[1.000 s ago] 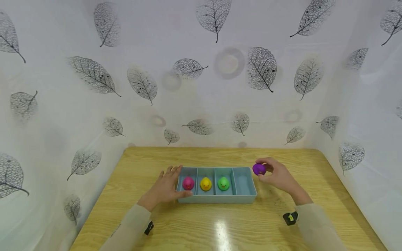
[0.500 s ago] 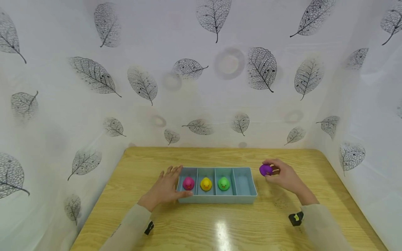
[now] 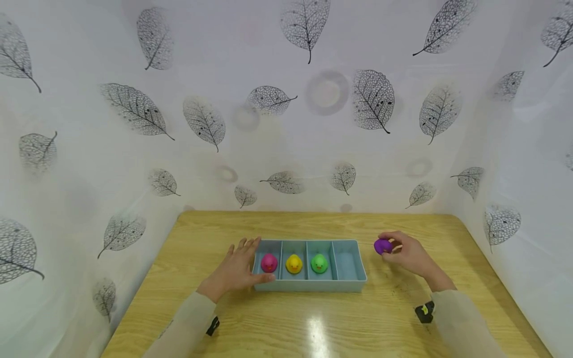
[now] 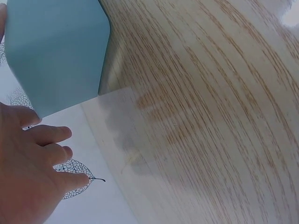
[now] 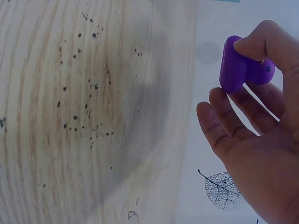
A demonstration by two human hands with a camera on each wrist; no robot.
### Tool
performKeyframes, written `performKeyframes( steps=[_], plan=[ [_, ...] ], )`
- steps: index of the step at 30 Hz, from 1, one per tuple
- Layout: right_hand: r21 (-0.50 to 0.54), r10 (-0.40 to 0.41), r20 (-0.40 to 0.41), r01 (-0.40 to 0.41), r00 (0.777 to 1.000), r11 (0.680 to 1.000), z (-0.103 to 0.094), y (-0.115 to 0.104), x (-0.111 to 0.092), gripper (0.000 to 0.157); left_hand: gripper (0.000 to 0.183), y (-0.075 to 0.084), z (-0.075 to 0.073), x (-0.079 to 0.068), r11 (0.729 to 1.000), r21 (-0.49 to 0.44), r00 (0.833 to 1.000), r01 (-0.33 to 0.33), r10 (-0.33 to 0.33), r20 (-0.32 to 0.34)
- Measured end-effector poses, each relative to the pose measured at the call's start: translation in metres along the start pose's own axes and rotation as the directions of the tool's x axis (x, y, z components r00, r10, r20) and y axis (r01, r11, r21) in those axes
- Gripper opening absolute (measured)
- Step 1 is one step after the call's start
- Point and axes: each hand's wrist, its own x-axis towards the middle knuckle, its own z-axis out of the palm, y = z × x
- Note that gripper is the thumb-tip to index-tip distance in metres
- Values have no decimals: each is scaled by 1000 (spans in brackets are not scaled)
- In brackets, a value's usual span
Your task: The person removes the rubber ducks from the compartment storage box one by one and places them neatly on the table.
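In the head view, my right hand (image 3: 414, 256) pinches a purple rubber duck (image 3: 382, 246) between thumb and fingers, to the right of a long blue-grey divided box (image 3: 309, 286). The right wrist view shows the same duck (image 5: 233, 67) tipped on its side against the thumb, some fingers loose below. My left hand (image 3: 235, 271) lies at the box's left end, fingers extended, thumb along the front rim and index finger at the back corner. From the left, the compartments hold a pink duck (image 3: 269, 263), a yellow duck (image 3: 293, 264) and a green duck (image 3: 319, 263); the rightmost has none.
The box stands on a wood-grain table (image 3: 268, 328). A white leaf-printed curtain (image 3: 286, 139) rises behind the table and along both sides. Small dark specks (image 5: 88, 107) dot the tabletop near my right hand.
My right hand has carried the purple duck rightward, away from the box's right end, with a slight last shift. My left hand and the box have stayed in place.
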Motion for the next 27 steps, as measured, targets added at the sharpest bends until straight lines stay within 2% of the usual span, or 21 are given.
performKeyframes(
  steps=[16,27],
  plan=[
    [-73,81,54,-77,995,994,6,13,2,55,118,0,0,1,1000,-1,1000,0,0,0],
    [-69,87,61,-83,994,994,11,23,1,55,118,1,-1,-1,1000,-11,1000,7,-7,9]
  ],
)
